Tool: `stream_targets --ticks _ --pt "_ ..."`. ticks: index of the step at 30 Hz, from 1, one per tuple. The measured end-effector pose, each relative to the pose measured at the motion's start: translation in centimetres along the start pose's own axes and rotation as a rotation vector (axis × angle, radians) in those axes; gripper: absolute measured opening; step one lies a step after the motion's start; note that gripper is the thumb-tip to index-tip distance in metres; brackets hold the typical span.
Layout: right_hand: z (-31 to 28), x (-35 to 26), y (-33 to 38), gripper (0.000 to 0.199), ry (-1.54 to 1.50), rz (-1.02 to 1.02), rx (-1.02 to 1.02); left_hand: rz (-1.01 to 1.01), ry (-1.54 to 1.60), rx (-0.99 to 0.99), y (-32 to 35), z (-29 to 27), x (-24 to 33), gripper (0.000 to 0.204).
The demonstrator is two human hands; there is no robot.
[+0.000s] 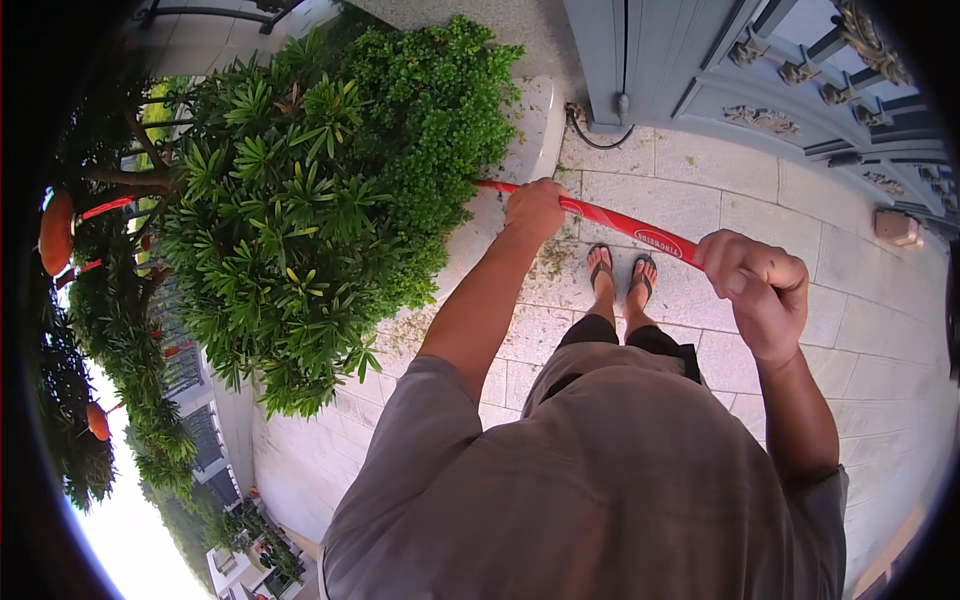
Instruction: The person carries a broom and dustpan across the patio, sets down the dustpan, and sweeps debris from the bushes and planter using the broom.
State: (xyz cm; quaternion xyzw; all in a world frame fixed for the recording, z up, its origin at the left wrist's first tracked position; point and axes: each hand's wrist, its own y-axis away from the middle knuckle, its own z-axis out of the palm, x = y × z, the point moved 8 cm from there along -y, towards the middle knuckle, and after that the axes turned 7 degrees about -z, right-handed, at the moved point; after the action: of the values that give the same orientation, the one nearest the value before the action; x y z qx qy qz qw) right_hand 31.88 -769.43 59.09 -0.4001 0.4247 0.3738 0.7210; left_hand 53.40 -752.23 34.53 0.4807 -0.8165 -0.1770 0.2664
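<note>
A red pole with pale markings (620, 225) crosses in front of me, above the paving. My left hand (538, 212) is closed around it near the bush. My right hand (757, 290) grips its right end, fingers curled over the top. Beyond my left hand, the pole runs to the edge of a dense green bush (290, 210). Whatever its far end carries is hidden there, so I cannot tell what tool it belongs to.
Small leaf scraps (550, 262) lie on the pale stone paving (690, 200) by a low curb at the bush. A grey ornamented metal gate (690, 90) stands at the upper right, with a black cable loop (600, 140) beside it. Red lanterns (57, 232) hang at the left.
</note>
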Motion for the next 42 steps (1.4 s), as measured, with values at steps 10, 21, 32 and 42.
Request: stream_targets --ticks 10,21,32,42 --pt "-2.3 -4.1 6.9 0.031 0.129 0.021 0.418 0.477 -0.268 -0.139 -0.1 4.1 10.4 0.013" --pt "-2.4 -18.2 11.2 0.032 0.260 0.018 0.373 0.660 -0.223 -0.423 17.1 5.8 15.2 0.017" --pt "-5.9 -3.7 3.0 0.028 0.034 -0.089 0.215 0.211 -0.171 -0.117 -0.9 0.8 8.9 0.021" --pt "-6.1 1.1 4.9 0.027 0.075 -0.068 0.410 0.349 -0.374 -0.117 -8.2 2.5 10.7 0.022"
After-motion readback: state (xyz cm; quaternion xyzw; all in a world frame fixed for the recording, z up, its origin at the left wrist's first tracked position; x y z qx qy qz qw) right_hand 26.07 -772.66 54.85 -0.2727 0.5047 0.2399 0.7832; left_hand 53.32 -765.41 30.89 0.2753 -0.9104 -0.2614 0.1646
